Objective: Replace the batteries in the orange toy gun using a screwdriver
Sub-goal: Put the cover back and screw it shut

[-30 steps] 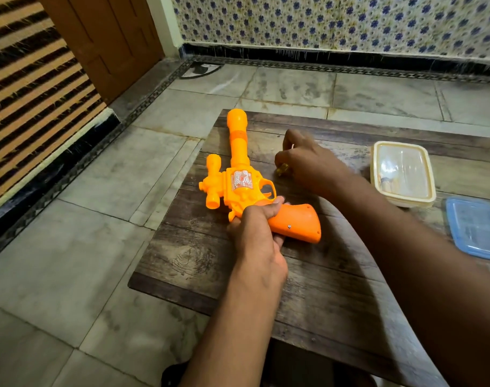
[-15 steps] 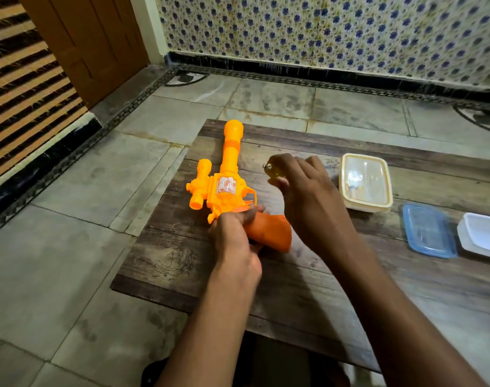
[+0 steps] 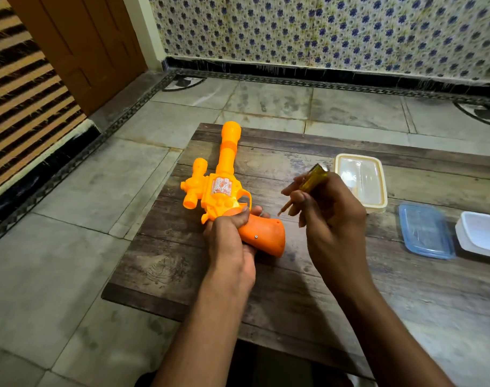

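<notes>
Table point(image 3: 308, 289): wooden, low, standing on a tiled floor.

Orange toy gun point(image 3: 224, 188): lies toward the table's 10 o'clock corner, barrel pointing to 12 o'clock, grip toward 4 o'clock. The grip's far end now tilts up off the wood; a second ago the gun lay flat.

My left hand point(image 3: 229, 241): fingers clamped round the neck of the grip, just behind the trigger guard.

My right hand point(image 3: 327, 208): at 3 o'clock of the gun, fingers clamped on the screwdriver point(image 3: 308, 182). A second ago this hand was down on the table at 1 o'clock of the gun; it is now raised with the tool in it.

Containers at 3 o'clock of the table: a cream box point(image 3: 361, 182), a blue lid point(image 3: 425, 230), a white tub point(image 3: 481, 233). Untouched.

Screwdriver tip: points down toward 7 o'clock, near the grip, not touching it.

Screw point(image 3: 256, 236): one small head on the grip's side, seated.

Finding: tool collected, gun steadied. Unscrewing not yet begun; I judge seating the tip in that screw comes next.
</notes>
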The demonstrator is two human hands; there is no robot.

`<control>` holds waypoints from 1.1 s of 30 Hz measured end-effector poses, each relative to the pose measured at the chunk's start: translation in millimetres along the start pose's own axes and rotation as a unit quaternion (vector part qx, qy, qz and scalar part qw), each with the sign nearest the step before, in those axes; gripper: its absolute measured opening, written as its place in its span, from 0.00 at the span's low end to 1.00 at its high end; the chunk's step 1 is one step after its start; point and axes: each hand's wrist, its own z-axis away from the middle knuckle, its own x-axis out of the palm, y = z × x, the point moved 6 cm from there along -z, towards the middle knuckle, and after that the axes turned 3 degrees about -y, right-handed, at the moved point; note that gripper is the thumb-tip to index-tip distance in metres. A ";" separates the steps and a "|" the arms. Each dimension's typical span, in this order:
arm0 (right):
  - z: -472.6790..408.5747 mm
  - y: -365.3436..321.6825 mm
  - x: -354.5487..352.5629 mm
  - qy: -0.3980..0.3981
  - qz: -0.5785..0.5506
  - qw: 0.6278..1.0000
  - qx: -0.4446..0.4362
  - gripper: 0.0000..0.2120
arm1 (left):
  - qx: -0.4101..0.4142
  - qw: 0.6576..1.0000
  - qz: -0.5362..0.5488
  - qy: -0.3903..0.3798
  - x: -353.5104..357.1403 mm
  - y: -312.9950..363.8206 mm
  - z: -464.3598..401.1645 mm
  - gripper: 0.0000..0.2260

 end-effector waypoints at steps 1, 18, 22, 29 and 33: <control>0.9 1.4 0.3 -0.001 -0.018 1.000 0.011 0.03 | 0.002 1.000 -0.002 0.000 -0.4 -1.3 -1.2 0.14; 8.6 25.6 16.1 -0.033 -0.227 0.959 0.170 0.07 | 0.018 1.000 0.003 0.010 -3.7 -4.2 -12.9 0.27; 8.8 26.2 16.6 -0.041 -0.221 0.961 0.164 0.07 | 0.023 0.999 -0.009 0.021 -5.5 -4.0 -13.1 0.21; 8.3 26.4 15.5 -0.055 -0.192 0.969 0.146 0.08 | 0.023 0.999 -0.018 0.023 -6.3 -5.6 -13.9 0.19; 8.1 27.6 16.0 -0.062 -0.180 0.972 0.135 0.08 | 0.022 0.999 -0.018 0.023 -5.9 -4.6 -13.6 0.20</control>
